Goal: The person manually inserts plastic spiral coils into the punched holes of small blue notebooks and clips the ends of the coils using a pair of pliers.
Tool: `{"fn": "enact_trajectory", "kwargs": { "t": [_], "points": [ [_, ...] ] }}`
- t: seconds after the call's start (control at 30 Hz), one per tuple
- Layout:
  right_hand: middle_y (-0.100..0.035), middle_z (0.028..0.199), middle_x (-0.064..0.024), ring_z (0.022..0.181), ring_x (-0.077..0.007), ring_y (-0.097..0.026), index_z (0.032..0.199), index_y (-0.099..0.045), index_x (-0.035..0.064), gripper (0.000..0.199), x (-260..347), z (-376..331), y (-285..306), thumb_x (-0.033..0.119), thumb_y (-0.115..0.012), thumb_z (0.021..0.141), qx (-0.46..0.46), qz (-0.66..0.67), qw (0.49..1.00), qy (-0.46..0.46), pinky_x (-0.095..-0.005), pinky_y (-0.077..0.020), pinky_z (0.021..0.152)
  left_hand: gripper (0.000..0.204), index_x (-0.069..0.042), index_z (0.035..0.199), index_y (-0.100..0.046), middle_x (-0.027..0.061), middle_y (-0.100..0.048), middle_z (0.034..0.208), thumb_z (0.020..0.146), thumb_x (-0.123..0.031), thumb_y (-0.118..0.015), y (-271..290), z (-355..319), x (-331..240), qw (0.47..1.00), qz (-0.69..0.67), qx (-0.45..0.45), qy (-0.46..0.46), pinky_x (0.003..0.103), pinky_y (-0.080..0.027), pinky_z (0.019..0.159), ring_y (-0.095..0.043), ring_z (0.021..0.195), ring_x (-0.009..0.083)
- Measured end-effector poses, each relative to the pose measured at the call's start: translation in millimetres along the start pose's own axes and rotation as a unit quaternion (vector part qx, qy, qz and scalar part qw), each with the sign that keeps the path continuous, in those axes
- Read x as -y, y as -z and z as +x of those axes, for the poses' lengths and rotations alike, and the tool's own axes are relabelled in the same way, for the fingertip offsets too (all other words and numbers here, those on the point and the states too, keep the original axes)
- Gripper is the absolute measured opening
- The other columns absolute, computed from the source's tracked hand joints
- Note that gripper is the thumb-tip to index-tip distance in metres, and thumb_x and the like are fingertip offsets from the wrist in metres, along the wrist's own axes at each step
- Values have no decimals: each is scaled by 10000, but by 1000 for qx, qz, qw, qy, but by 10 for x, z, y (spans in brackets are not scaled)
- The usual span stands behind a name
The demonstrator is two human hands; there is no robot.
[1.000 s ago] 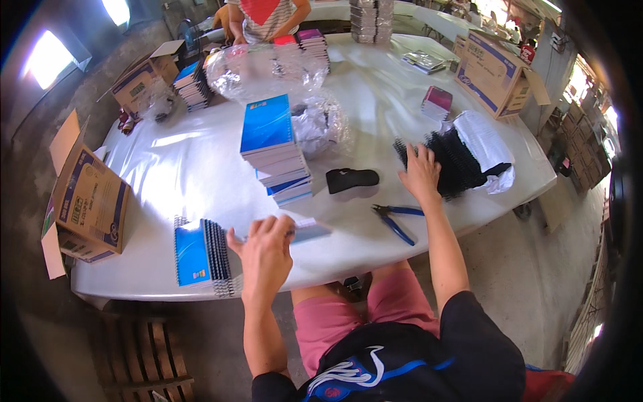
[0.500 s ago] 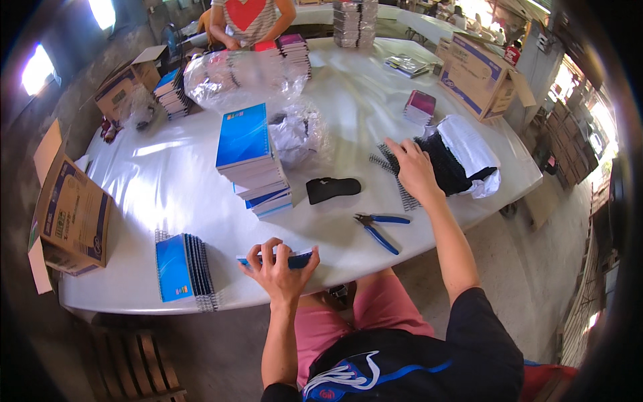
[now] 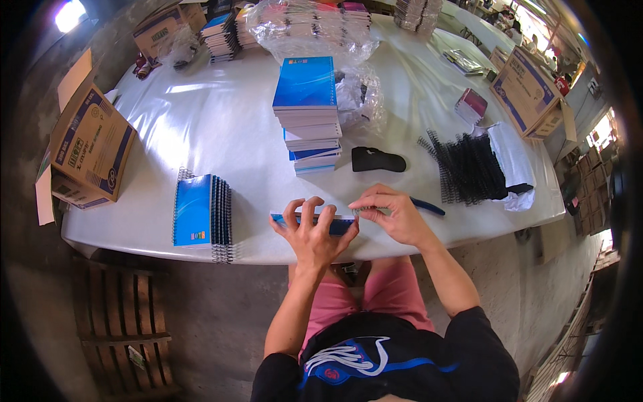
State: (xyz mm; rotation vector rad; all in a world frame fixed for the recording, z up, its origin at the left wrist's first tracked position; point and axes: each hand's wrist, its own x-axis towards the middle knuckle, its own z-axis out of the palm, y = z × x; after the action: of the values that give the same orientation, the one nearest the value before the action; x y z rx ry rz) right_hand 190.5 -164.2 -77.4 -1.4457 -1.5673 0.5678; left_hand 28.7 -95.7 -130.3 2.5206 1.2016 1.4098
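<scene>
I am gripping a blue notebook (image 3: 315, 224) with the left hand (image 3: 313, 231), fingers curled over its top edge, at the near edge of the white table (image 3: 221, 120). The right hand (image 3: 395, 214) is pinching a coil (image 3: 370, 211) at the notebook's right end. Blue pliers (image 3: 427, 206) are lying just beyond the right hand. A bound stack (image 3: 201, 213) is lying to the left.

Both hands close together: L hand (image 3: 313, 231) fingers curled, R hand (image 3: 395, 216) pinching, forearms bent inward.
</scene>
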Motion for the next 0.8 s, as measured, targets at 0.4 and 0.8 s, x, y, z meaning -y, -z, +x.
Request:
{"fn": "enact_trajectory", "kwargs": {
  "t": [0.4,0.8],
  "points": [
    [-607,818,-41,767,-137,-568,988,-708,50,194,18,11,67,55,-709,794,68,68,994,-60,-268,-447,717,421,-176,736,-602,3,-504,827,538,-481,-814,88,57,-40,999,20,30,-6,511,-291,827,-461,961,260],
    [-613,777,-148,685,-237,-601,1111,-628,40,263,172,9,66,84,-641,852,138,-63,981,-123,-354,-474,656,460,-183,882,-606,-8,-513,871,597,-509,-762,123,62,-5,995,37,88,-14,534,-309,839,-490,948,221]
  ]
}}
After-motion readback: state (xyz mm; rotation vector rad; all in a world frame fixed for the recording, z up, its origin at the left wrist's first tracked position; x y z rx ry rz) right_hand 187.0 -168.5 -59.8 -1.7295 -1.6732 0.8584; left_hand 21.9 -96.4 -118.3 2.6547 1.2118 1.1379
